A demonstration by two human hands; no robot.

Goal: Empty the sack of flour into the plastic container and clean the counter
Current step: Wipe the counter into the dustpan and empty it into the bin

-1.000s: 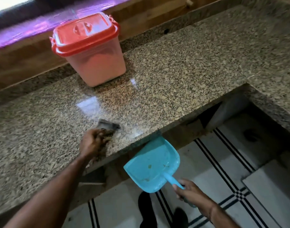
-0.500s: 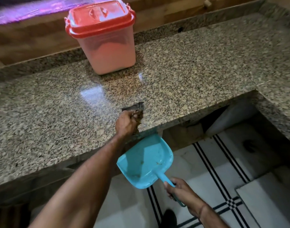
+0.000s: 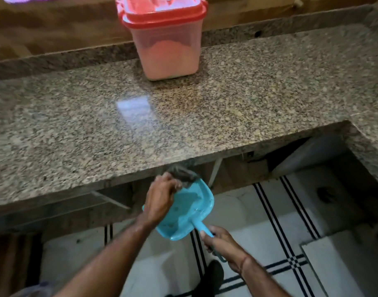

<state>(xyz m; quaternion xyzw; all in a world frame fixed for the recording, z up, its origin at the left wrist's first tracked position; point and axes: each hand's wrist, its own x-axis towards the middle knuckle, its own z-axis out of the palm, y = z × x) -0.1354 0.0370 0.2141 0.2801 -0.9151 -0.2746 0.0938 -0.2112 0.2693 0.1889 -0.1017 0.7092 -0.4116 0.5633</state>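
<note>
The left hand [image 3: 160,198] grips a dark cloth [image 3: 182,174] at the front edge of the granite surface [image 3: 226,116], above the blue dustpan [image 3: 183,213] — its handle is clasped by the right hand [image 3: 223,246]. The red-lidded plastic container [image 3: 164,39] stands at the back, closed — no readable writing on it.

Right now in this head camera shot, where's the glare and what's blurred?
In the head view, a pale window glare sits on the speckled granite counter in front of the red-lidded plastic container; the dark brush in the left hand is motion-smeared at the counter edge; the turquoise plastic dustpan and right hand stay fairly sharp; wide-angle bowing curves the counter.
</note>
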